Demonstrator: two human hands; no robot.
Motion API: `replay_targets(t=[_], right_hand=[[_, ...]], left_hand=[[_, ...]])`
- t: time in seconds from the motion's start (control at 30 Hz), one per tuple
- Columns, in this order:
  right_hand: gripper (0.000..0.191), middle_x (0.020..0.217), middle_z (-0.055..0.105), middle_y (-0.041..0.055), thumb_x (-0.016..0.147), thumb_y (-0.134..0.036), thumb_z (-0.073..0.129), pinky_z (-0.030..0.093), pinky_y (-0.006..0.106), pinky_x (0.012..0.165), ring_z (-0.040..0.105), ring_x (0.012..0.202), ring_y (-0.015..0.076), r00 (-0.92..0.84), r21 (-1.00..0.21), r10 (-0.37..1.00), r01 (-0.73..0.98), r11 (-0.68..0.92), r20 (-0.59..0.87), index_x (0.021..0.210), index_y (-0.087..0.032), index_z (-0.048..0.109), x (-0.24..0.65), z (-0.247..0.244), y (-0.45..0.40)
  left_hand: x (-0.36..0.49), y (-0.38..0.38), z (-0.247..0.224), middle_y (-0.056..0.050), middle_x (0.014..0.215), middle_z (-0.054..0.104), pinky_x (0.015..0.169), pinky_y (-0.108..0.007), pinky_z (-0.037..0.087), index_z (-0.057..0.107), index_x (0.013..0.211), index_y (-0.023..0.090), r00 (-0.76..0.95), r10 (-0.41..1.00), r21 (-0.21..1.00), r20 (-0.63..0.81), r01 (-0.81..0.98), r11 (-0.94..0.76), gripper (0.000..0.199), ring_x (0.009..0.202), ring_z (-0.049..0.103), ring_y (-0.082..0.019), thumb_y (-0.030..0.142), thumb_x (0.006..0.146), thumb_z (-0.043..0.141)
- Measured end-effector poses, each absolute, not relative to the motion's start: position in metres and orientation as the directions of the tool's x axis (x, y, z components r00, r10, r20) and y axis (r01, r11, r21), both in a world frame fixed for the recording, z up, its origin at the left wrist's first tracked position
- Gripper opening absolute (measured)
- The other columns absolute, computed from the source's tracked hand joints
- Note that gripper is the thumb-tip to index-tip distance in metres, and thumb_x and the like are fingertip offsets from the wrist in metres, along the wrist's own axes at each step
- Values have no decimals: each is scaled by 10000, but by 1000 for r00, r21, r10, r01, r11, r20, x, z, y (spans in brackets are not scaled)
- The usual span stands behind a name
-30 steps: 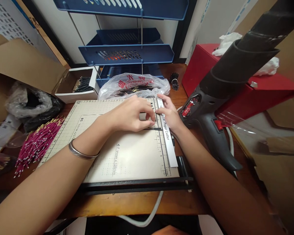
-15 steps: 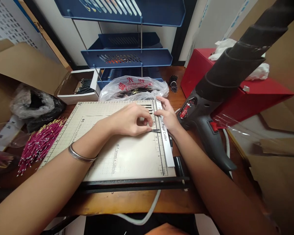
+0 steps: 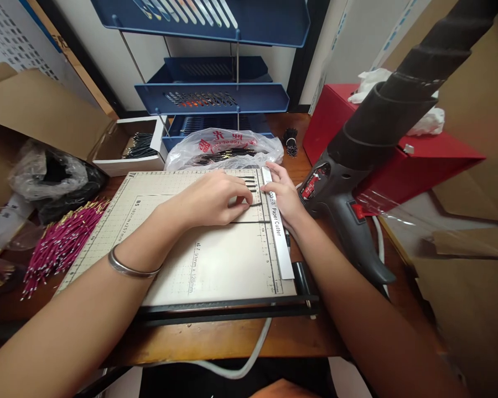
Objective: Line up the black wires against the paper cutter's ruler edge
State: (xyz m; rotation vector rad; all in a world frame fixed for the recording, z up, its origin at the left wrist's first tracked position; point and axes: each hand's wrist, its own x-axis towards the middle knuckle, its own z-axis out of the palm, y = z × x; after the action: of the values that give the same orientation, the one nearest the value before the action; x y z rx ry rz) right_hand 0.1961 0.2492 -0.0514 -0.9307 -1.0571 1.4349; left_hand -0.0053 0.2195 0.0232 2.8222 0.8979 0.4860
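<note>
A cream paper cutter board [image 3: 228, 260] with printed grid lines lies in front of me. Over its right part, my left hand [image 3: 216, 202] pinches a thin black cord [image 3: 255, 205] between thumb and forefinger. Just below those fingertips another black cord [image 3: 251, 222] rests straight across the board, and several short black ends [image 3: 249, 184] show beyond the fingers. Along the right edge runs a white strip [image 3: 283, 246] printed "Paper Cutter". My right hand [image 3: 285, 196] is closed round its far part, thumb on top; its lower fingers are partly hidden.
Magenta cords [image 3: 64, 240] are heaped at left. Behind the board stand a white box [image 3: 128, 166] of dark cords, a plastic bag [image 3: 182, 157] and blue shelves [image 3: 211, 98]. A black heat gun-like tool [image 3: 348, 177] and a red box [image 3: 431, 166] crowd the right.
My left fingertips have moved slightly up the board and left. The black cord that was at them now lies straight and uncovered below. My right hand keeps its hold on the strip.
</note>
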Motion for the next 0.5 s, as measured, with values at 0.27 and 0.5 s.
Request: replay_targets(t=[0.27,0.5], right_hand=[[985,1781,434,73,576,-239,724,304,531,1423,455,1643,305,-167,-952,985,-295,-82,-33,1514,-301,433,200,-50,238],[1116,1805,386,103,550,-276,783,271,536,1434,422,1660,334,-195,-963,981,-261,-63,-11,1582,-288,358,198,-50,239]], left_hand=[[-7,225,22,-57,889,823,750,-335,479,841,969,196,756,598,198,266,564,-802,217,726,688,-191,183,955,625],[-7,225,20,-63,881,808,735,-321,479,834,975,180,744,595,217,304,555,-803,218,730,680,-189,184,965,616]])
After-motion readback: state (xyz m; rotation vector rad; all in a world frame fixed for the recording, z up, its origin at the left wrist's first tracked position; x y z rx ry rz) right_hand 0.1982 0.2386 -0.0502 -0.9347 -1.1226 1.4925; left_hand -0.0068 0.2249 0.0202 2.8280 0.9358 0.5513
